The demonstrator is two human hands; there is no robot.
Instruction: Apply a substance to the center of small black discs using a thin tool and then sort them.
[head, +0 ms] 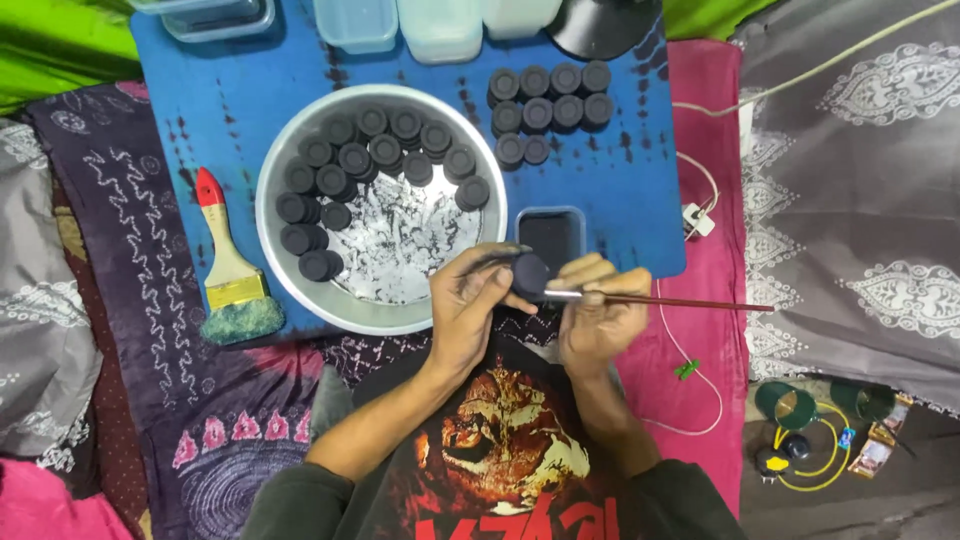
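My left hand (470,300) grips a small round black disc (529,274) in front of my chest. My right hand (600,310) holds a thin brown-handled paintbrush (690,302) whose metal ferrule end touches the disc. Just beyond my hands a metal bowl (290,270) holds several black discs (370,155) along its far and left rim, over a black-and-white smeared bottom. A small rectangular tub of black paint (551,236) sits right behind the held disc. More black discs (548,100) lie in rows on the blue board (230,110).
A wide red-handled brush (232,270) lies left of the bowl. Clear plastic tubs (400,22) line the board's far edge. A white cable (700,200) runs down the pink cloth on the right. Small green cups and a yellow wire (810,440) sit at lower right.
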